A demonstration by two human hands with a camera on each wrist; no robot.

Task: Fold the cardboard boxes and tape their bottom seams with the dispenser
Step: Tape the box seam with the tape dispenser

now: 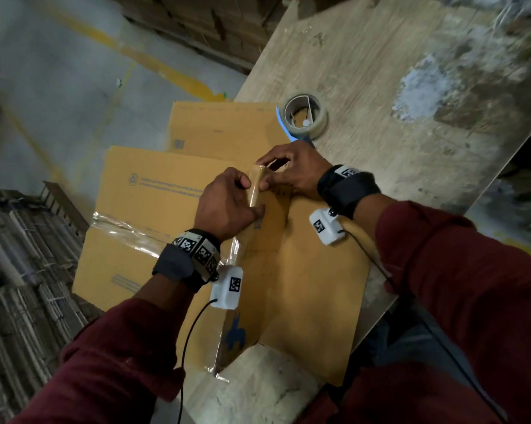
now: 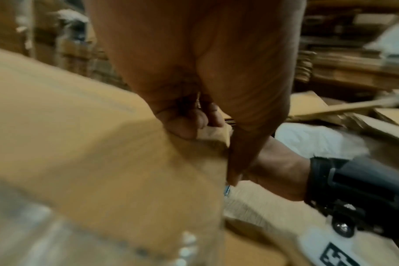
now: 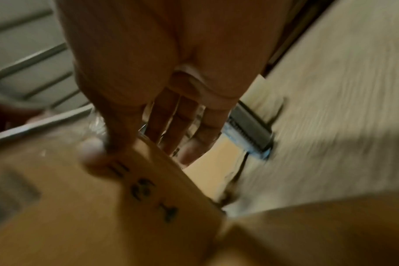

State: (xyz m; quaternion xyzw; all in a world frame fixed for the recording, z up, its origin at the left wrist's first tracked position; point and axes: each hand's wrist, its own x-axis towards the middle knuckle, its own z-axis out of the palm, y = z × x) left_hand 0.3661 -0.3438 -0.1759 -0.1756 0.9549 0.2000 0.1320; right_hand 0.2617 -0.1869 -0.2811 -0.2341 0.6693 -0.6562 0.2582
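A brown cardboard box (image 1: 301, 270) lies folded on the wooden table, with clear tape along its left crease. Both hands hold its far corner. My left hand (image 1: 246, 194) grips the taped edge with curled fingers (image 2: 189, 124). My right hand (image 1: 273, 175) pinches the same corner, thumb on the printed face (image 3: 96, 154) and fingers (image 3: 178, 122) behind it. The tape dispenser (image 1: 305, 120), a clear roll on a blue holder, lies on the table just beyond my right hand; its toothed blade (image 3: 251, 129) shows in the right wrist view. Both wrist views are blurred.
Two more flat boxes lie to the left: one with a crinkled tape strip (image 1: 148, 203), one farther back (image 1: 221, 127). The table (image 1: 411, 71) stretches to the right. Stacks of flat cardboard (image 1: 19, 270) stand on the floor at the left.
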